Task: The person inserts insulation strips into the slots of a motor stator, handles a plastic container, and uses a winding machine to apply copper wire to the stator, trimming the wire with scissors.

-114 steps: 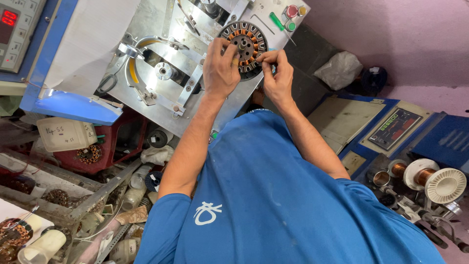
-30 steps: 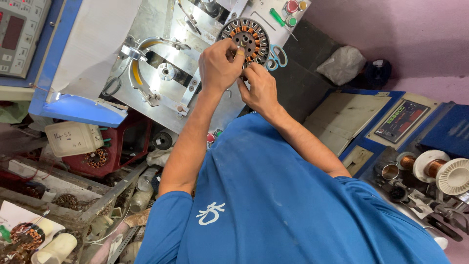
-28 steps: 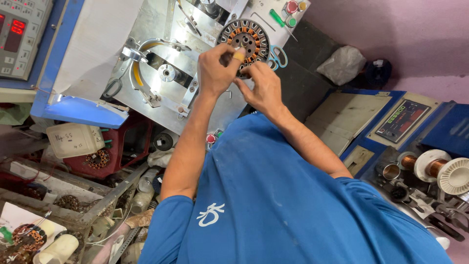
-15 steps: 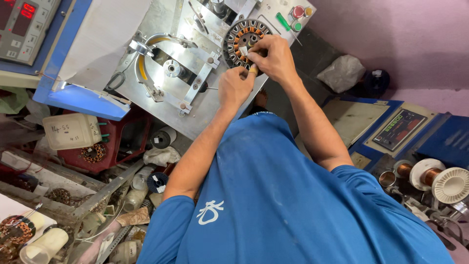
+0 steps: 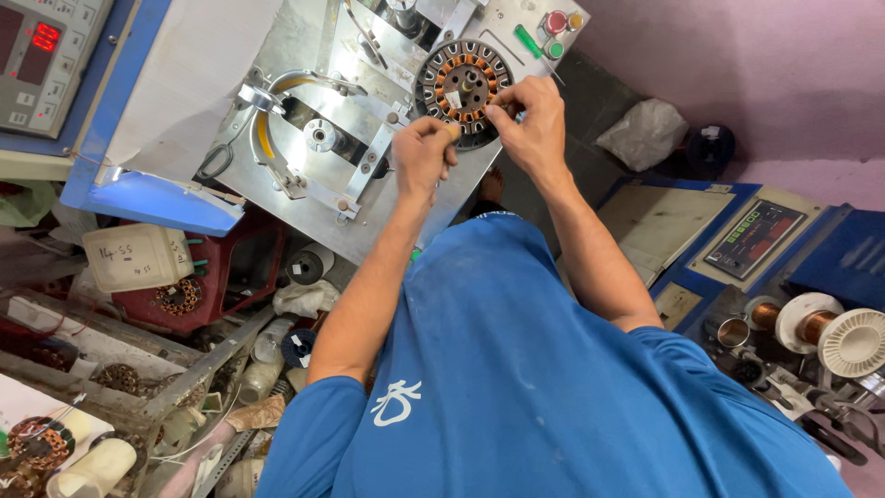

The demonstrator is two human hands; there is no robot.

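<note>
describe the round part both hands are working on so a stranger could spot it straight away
Start at the tilted steel machine plate at the top of the view. Near its upper right edge sits a round stator, with the right hand on its rim and the left hand just below. Unlike the bare metal fittings nearby, it has a ring of copper-wound slots.

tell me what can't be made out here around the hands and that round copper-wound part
Head view:
- Lower right rim of the round wound stator: covered by the right hand.
- What the left hand pinches: hidden inside its fingers.
- Machine's top: cut off by the frame edge.
</note>
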